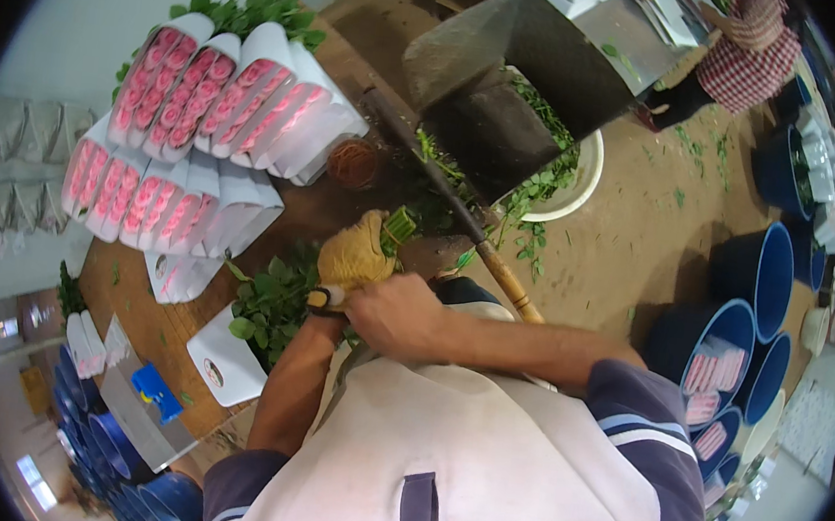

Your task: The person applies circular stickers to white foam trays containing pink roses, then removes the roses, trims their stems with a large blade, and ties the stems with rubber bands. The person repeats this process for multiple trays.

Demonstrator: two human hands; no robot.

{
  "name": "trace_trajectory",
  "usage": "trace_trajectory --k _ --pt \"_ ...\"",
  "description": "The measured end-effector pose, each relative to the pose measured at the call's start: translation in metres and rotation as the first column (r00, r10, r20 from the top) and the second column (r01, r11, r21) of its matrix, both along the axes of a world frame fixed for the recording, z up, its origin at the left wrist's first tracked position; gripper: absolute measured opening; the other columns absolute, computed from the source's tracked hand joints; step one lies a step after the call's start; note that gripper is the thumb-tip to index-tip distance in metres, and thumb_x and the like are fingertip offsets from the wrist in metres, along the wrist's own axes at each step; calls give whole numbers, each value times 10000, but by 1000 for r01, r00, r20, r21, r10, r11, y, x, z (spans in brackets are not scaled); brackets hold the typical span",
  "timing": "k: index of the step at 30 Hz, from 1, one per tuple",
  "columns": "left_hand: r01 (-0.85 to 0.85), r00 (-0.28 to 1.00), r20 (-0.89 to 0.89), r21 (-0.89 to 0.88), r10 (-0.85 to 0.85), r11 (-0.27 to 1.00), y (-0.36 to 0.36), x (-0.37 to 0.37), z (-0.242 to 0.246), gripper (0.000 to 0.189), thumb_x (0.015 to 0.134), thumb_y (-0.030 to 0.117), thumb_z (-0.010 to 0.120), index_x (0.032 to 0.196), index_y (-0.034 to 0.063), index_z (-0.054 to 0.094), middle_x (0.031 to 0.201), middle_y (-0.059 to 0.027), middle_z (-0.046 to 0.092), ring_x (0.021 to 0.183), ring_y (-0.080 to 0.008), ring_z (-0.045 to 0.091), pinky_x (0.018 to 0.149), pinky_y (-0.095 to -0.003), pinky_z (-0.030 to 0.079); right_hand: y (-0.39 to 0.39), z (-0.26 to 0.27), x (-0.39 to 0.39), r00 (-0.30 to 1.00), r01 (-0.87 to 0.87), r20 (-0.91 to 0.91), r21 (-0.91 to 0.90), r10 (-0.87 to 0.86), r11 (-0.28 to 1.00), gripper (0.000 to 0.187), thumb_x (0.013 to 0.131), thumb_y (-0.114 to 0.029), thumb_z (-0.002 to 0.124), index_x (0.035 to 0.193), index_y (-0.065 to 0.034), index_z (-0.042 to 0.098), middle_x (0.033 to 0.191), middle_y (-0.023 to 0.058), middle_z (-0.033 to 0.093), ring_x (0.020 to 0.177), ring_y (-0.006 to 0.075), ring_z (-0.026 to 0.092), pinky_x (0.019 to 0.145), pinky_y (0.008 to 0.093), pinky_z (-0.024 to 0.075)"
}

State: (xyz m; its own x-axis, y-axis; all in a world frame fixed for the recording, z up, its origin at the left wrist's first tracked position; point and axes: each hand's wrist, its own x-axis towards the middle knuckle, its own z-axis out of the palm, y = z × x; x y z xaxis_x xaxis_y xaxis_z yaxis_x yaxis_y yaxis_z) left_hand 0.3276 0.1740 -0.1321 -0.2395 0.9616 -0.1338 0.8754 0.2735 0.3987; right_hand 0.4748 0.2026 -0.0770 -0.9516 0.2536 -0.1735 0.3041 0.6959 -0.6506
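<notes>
My left hand (355,254), in a yellow work glove, is shut around a bundle of green stems (398,227) with their cut ends showing beyond the fist. Leafy foliage (270,306) spreads on the other side of the glove, and a white paper flower sleeve (227,363) with a printed emblem lies against it. My bare right hand (398,315) crosses over, fingers curled against the glove's cuff by the left wrist. Whether it holds anything is hidden. A heap of reddish-brown rubber bands (352,162) rests on the wooden table (134,308) beyond the glove.
Wrapped bunches of pink roses (177,98) are stacked at the left. A lever with a wooden handle (510,281) slants beside a dark metal chute (505,129) above a white basin (587,179) of cuttings. Blue buckets (771,279) line the right. A person (746,58) stands far right.
</notes>
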Motion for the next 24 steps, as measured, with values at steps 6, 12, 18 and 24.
trace_trajectory --k 6,12,18,24 --pt "154 988 -9 -100 -156 983 -25 16 28 539 840 279 789 1318 112 604 1088 -151 754 934 -399 723 781 -511 569 107 -30 -29 848 465 -55 -399 -527 790 417 998 -344 603 986 55 724 809 220 725 743 317 733 693 429 574" --pt "92 961 242 182 -135 979 -32 -1 72 745 779 21 797 1475 85 540 1455 -100 660 1264 -316 680 1005 -394 572 56 -70 9 653 326 151 -940 -742 96 296 1051 -289 515 1046 2 566 764 95 631 693 202 581 679 347 486" --pt "27 985 156 248 -68 968 -19 0 69 656 817 35 796 1435 92 585 1399 -103 694 1206 -316 707 978 -380 575 30 -68 32 630 272 -59 -917 -774 292 194 1111 -263 441 1077 -73 458 791 38 606 706 116 527 624 269 430" --pt "-45 995 91 166 30 985 -12 2 54 562 867 68 770 1406 104 614 1312 -106 728 1119 -331 728 930 -396 575 35 -51 37 695 303 -167 -814 -700 495 140 1078 -191 435 1095 -53 421 813 79 660 696 120 551 654 283 478"
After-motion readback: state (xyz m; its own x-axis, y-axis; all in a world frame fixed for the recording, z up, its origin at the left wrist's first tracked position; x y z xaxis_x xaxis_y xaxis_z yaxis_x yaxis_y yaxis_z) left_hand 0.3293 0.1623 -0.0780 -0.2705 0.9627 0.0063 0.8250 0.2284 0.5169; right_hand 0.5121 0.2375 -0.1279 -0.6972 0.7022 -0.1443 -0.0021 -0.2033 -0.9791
